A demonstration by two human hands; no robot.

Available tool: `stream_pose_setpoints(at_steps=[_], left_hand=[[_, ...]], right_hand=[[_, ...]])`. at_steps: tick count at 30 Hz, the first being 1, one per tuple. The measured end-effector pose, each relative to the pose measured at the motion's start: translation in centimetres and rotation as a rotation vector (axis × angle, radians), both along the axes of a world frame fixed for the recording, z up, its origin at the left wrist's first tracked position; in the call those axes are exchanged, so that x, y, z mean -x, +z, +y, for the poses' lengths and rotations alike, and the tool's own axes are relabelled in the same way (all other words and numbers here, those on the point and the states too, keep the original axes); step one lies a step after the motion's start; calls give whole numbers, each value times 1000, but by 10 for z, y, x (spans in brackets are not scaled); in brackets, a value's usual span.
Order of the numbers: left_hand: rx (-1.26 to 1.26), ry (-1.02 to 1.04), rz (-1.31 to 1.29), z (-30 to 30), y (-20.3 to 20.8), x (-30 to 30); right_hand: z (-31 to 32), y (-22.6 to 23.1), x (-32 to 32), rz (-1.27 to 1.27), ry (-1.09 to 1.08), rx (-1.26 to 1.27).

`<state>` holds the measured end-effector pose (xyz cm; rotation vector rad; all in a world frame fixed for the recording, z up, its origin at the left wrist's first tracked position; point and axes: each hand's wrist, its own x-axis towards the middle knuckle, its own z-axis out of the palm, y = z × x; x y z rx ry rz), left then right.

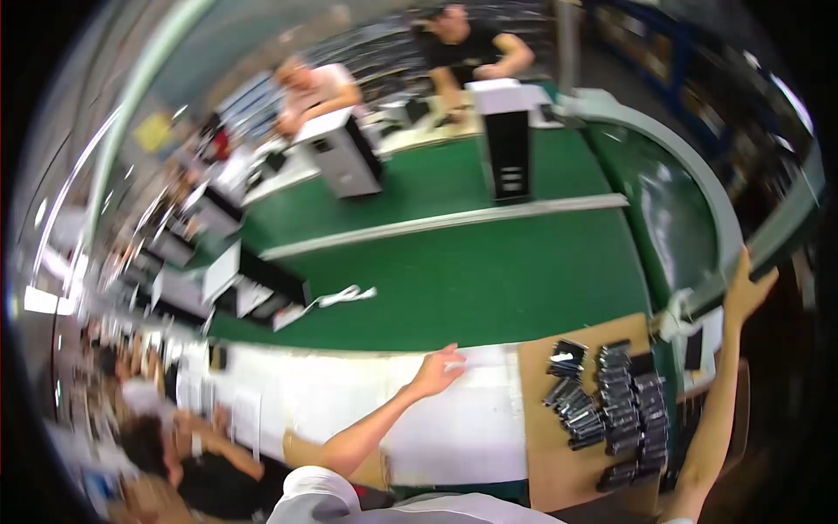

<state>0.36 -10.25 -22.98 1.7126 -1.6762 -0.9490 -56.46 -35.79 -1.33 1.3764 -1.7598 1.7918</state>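
Note:
My left hand [436, 372] hovers over or rests on the white sheet-covered worktop [476, 428], empty, its fingers apart and the index finger pointing toward the green conveyor belt [489, 275]. Out to the right, my right hand [748, 293] lies against the pale grey-green rail [772, 249] beside the belt's curved end. Its thumb and fingers are spread, and nothing loose shows in it. Between my arms, a brown cardboard sheet [546, 476] bears several small dark, shiny parts [618, 397] in rows; blur hides their exact kind.
White-and-black box-shaped units [257, 284] stand on the belt, one with a white cord [345, 297]. A pale divider strip [454, 225] runs along it. Two people [463, 52] work across the belt; another person in black [209, 463] sits at my left.

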Motion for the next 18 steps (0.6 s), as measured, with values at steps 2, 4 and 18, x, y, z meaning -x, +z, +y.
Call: stream_pose_setpoints(at_steps=[2, 4, 18], left_hand=[[-69, 170, -45, 76, 31, -47], [124, 326, -210, 130, 68, -109], [233, 639, -1314, 134, 238, -417]], right_hand=[[-7, -7, 7, -4, 4, 1], [-8, -5, -5, -28, 43, -59], [0, 10, 23, 74, 109, -218]])
